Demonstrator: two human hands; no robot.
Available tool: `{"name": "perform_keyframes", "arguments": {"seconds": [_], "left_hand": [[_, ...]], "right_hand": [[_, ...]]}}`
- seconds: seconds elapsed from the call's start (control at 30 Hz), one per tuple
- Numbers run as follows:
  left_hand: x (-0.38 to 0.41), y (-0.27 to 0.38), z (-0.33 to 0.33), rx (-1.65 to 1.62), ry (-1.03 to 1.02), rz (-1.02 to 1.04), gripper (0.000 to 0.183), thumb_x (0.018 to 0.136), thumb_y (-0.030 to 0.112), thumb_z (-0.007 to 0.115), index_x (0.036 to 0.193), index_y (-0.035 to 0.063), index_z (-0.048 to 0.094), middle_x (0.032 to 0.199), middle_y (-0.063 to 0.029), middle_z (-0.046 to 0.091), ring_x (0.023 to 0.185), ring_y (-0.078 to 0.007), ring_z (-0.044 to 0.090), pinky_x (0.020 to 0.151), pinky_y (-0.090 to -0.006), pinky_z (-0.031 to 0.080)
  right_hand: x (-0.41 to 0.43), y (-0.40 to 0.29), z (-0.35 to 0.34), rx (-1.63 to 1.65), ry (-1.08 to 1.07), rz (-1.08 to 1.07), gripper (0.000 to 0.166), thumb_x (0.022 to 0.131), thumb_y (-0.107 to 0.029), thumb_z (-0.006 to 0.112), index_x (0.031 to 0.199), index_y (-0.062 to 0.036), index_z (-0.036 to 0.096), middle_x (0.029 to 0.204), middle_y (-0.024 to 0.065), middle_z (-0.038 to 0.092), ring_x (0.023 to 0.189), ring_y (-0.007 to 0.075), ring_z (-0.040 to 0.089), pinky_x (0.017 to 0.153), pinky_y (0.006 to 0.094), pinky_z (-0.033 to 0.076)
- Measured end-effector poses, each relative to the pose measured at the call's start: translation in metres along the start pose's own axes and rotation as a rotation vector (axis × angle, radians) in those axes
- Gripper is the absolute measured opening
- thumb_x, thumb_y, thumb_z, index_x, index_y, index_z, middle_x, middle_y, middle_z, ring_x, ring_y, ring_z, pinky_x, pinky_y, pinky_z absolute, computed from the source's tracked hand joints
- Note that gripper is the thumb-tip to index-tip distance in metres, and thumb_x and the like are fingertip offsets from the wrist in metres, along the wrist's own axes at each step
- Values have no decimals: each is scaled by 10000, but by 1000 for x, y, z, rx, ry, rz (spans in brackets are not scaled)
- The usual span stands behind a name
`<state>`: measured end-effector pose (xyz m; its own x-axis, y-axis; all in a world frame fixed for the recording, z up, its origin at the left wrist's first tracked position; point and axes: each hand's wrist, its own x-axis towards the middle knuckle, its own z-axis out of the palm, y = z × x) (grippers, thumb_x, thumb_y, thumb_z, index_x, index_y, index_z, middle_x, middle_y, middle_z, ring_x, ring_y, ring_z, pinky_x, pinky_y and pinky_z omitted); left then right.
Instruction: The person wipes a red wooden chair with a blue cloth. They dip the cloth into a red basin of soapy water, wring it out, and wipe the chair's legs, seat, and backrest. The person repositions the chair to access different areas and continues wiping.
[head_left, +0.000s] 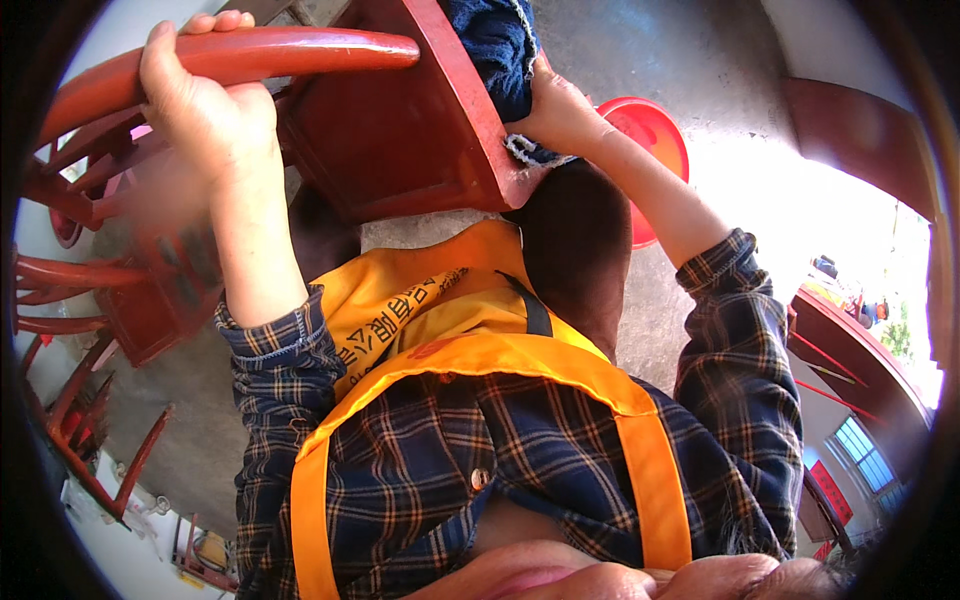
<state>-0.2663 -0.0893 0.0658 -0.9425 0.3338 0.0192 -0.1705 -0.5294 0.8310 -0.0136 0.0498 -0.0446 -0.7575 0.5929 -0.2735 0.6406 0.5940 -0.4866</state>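
Observation:
A reddish-brown wooden chair lies tipped in front of me, its panelled seat (390, 127) near my knees. My left hand (214, 112) grips the chair's curved armrest (322, 54) from below, thumb on the near side and fingertips over the top. My right hand (562, 109) presses a dark blue denim cloth (491, 56) with a frayed pale edge against the seat's right edge. Part of the cloth hangs below that hand. I wear an orange apron (450, 300) over a plaid shirt.
A red plastic basin (649, 139) stands on the concrete floor (652, 315) behind my right forearm. More red wooden chairs (142, 300) stand at the left. At the right are a dark red table (862, 345) and a brightly lit opening.

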Motion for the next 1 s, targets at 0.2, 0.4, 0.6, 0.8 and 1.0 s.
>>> {"name": "perform_keyframes", "arguments": {"seconds": [0.2,0.4,0.6,0.8,1.0], "left_hand": [[-4,-1,4,52,8,93,181,880,182,566,923,7,547,813,-106,612,786,-263,623,855,-442,519],[-1,-5,6,-21,36,104,174,854,157,618,898,3,548,795,-99,626,730,-265,633,813,-436,536],[-11,5,-7,49,67,27,171,882,217,571,824,60,535,758,-41,564,764,-208,568,817,-399,486],[-12,9,-13,18,5,-12,160,891,216,568,830,77,518,793,-34,537,791,-199,532,839,-387,459],[-11,10,-5,16,-54,-5,164,893,221,576,839,82,506,795,-28,518,774,-191,506,822,-374,455]], "right_hand": [[25,6,-9,-84,169,-137,596,696,-331,776,1134,-20,519,1049,237,635,987,435,605,836,470,497],[49,24,-7,274,388,-15,404,719,-351,772,955,-53,637,865,218,670,853,392,651,770,440,510],[7,67,-83,122,503,-155,401,719,-251,789,1031,-28,670,1034,145,652,882,274,672,759,346,528],[-38,52,-126,185,340,-379,491,609,-104,782,1071,-13,648,1206,99,608,1048,262,629,938,340,499],[-20,-5,-50,108,220,-467,588,582,-64,747,1149,-41,591,1299,152,528,1157,366,539,973,404,470]]}}
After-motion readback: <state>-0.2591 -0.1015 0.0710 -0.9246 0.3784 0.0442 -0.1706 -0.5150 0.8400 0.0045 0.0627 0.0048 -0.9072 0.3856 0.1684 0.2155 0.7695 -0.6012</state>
